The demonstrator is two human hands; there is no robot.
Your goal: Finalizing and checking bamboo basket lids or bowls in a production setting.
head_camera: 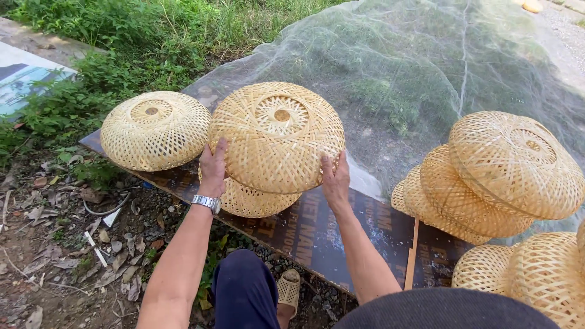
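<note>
Both my hands hold a round woven bamboo basket (pixel 277 134) upside down, tilted toward me, its ringed base facing up. My left hand (pixel 212 169), with a metal watch at the wrist, grips the rim on the left. On the right, my right hand (pixel 336 181) grips the rim. A second upturned basket (pixel 253 200) lies under the held one, mostly hidden. Another upturned basket (pixel 155 130) rests to the left on the dark board (pixel 317 234).
A pile of similar baskets (pixel 496 176) lies at the right, more (pixel 536 274) at the lower right. Fine mesh netting (pixel 414 73) covers the ground beyond the board. Grass and weeds (pixel 122 42) grow at the left; leaf litter and stones are near my sandalled foot (pixel 287 291).
</note>
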